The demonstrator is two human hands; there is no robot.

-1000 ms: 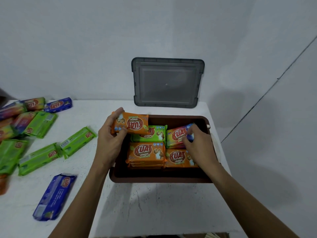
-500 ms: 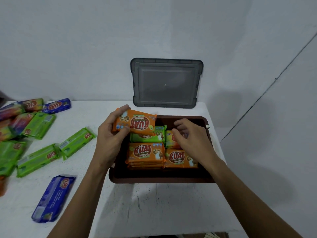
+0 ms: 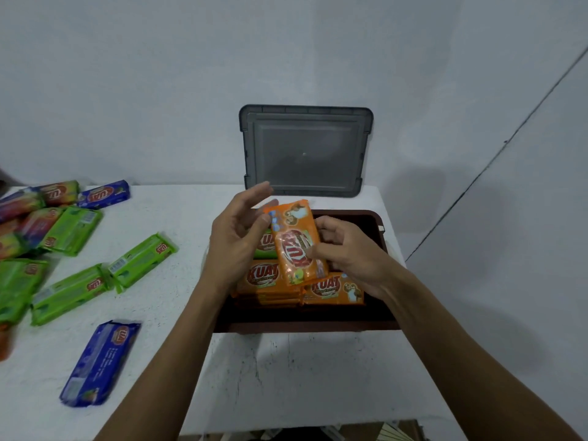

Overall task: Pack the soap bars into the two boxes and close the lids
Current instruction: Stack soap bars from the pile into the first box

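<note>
The brown box [image 3: 386,319] sits at the table's [image 3: 286,377] right edge, with free room in its back right corner; above it the right hand [image 3: 346,253] pinches the orange soap bar [image 3: 297,243] on end, and the left hand [image 3: 238,240] is spread loose beside it

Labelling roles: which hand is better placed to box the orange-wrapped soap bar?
Probably the right hand: it pinches the orange soap bar over the brown plastic box; left hand grips nothing.
</note>
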